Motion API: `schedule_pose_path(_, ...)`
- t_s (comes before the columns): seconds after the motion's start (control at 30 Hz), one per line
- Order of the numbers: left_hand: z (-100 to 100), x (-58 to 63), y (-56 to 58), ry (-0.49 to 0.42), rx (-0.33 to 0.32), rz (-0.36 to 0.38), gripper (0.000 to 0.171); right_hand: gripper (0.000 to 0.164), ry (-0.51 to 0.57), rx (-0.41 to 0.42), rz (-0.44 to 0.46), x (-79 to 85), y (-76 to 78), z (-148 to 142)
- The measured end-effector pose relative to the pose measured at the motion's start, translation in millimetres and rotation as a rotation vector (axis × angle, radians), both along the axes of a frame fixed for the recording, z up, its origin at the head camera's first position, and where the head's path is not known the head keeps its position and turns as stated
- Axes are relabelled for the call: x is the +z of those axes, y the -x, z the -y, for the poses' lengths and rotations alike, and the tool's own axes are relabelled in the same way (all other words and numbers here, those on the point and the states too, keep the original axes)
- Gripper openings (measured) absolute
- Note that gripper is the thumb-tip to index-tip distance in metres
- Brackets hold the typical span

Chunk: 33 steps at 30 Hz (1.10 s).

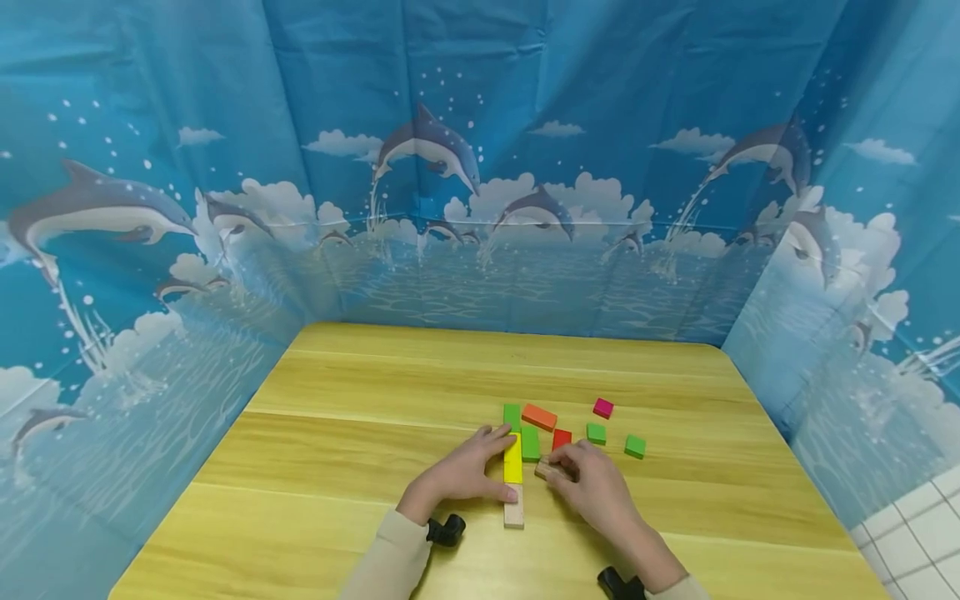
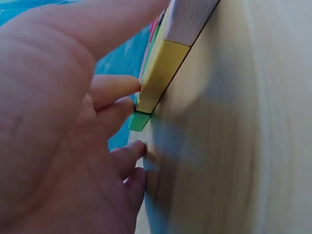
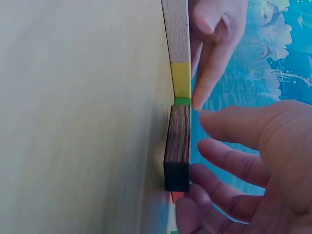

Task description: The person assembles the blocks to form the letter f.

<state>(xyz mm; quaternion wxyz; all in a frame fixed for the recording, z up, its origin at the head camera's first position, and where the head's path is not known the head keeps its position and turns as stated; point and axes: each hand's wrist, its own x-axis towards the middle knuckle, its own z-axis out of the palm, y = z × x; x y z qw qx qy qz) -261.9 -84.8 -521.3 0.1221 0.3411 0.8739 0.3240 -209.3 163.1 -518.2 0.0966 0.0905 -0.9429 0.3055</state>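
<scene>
A pale wood block (image 1: 513,516), a yellow block (image 1: 513,460) and a green block (image 1: 512,414) lie end to end in a row. My left hand (image 1: 471,468) spans its left side, thumb at the pale block and fingertips by the yellow block's far end. Right of the yellow block lies a second green block (image 1: 530,444). At a dark brown wood block (image 3: 177,136) is my right hand (image 1: 596,492), its bent fingers spread over the top. In the right wrist view the thumb stands apart from that block. A red block (image 1: 562,437) lies just beyond, partly hidden.
An orange block (image 1: 539,417) lies behind the second green one. Farther right are a pink block (image 1: 603,407) and two small green blocks, one nearer (image 1: 596,433) and one outermost (image 1: 635,447). A dolphin-print curtain (image 1: 465,275) borders the wooden table (image 1: 360,400).
</scene>
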Motion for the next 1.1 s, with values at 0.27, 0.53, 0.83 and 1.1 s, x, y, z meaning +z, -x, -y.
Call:
schedule_pose_path(0.27, 2.1, -1.4, -2.2, 0.012, -0.015, 0.016, 0.098, 0.03, -0.047, 0.003, 0.029, -1.0, 0.9, -1.0)
schedule_pose_path(0.53, 2.8, -2.3, -5.3, 0.026, -0.003, 0.017, 0.096, 0.033, -0.049, -0.008, 0.062, -1.2, -0.5, -3.6)
schedule_pose_path(0.83, 2.9, 1.8, -4.7, 0.034, 0.005, -0.002, 0.094, 0.033, -0.047, -0.02, 0.071, 0.5, 0.7, -11.5)
schedule_pose_path(1.1, 3.8, -1.4, -6.4, 0.02, 0.007, 0.021, 0.094, 0.029, -0.045, -0.01, 0.045, -2.4, 0.4, -15.6)
